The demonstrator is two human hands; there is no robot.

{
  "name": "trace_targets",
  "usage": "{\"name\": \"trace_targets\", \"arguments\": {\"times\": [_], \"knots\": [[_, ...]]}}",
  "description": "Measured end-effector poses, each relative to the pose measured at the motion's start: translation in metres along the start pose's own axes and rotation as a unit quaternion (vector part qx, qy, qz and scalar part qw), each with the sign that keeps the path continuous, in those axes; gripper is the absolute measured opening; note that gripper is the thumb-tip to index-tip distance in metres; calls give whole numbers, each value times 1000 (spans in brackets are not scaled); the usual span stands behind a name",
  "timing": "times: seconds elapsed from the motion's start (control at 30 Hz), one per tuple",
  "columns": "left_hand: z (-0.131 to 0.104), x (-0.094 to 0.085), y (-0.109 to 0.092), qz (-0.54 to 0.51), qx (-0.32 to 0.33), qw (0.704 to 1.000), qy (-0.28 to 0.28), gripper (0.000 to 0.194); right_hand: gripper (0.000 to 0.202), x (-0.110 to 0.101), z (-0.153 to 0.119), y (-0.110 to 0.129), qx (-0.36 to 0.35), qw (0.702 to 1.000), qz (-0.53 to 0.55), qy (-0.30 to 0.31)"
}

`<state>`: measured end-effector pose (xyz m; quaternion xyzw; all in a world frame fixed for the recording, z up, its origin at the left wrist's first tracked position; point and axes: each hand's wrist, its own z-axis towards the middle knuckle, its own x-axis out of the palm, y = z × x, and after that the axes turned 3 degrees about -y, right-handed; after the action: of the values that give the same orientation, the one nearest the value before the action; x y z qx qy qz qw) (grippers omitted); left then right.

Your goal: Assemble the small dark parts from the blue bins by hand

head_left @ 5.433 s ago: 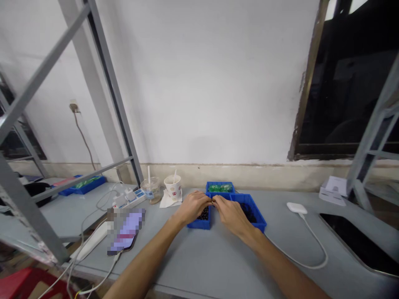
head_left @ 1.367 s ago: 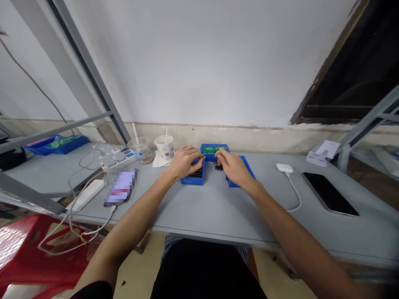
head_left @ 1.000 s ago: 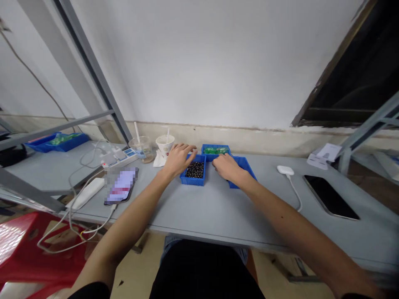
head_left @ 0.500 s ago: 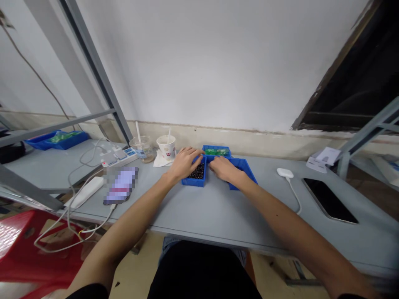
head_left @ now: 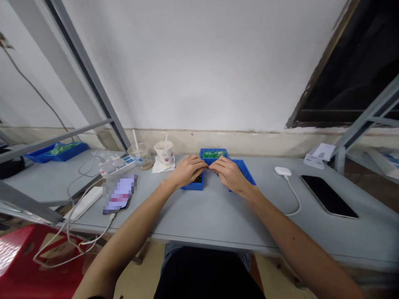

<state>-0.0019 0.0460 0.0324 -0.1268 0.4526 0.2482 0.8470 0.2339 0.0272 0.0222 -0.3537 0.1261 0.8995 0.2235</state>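
My left hand [head_left: 189, 170] is over a small blue bin [head_left: 192, 187] of dark round pieces, its fingers pinched together. Facing it, my right hand [head_left: 229, 173] is also pinched, at the inner edge of a second blue bin [head_left: 246, 170]. The fingertips of both hands meet between the two bins; whatever they hold is too small to make out. Behind them, against the wall, stands a third blue bin [head_left: 204, 151] with green packets [head_left: 215, 154] inside. My right hand and wrist hide much of the second bin's inside.
On the grey table [head_left: 212, 216], a paper cup [head_left: 164, 154], a plastic cup [head_left: 141, 157], a power strip [head_left: 126, 166] and a phone [head_left: 121, 193] are at left. At right lie a white charger [head_left: 283, 171] with cable and a dark phone [head_left: 328, 196].
My left hand has closed from spread fingers into a pinch. My right hand has turned and its fingertips have come against the left ones. The camera view has shifted slightly.
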Motion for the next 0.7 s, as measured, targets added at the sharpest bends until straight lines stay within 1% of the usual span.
{"name": "trace_targets", "arguments": {"times": [0.17,0.3,0.5,0.7], "knots": [[-1,-1,1,17,-9,1000,-24,24,17,0,-1,2,19,1000,-16,-9],[0,1,-1,11,-10,999,-48,24,20,-1,-2,-2,35,998,-57,-16],[2,5,-7,4,-7,998,-60,23,25,-2,-1,-1,26,996,-90,0],[1,5,-6,8,-13,998,-66,24,20,1,0,5,58,994,-85,22]]}}
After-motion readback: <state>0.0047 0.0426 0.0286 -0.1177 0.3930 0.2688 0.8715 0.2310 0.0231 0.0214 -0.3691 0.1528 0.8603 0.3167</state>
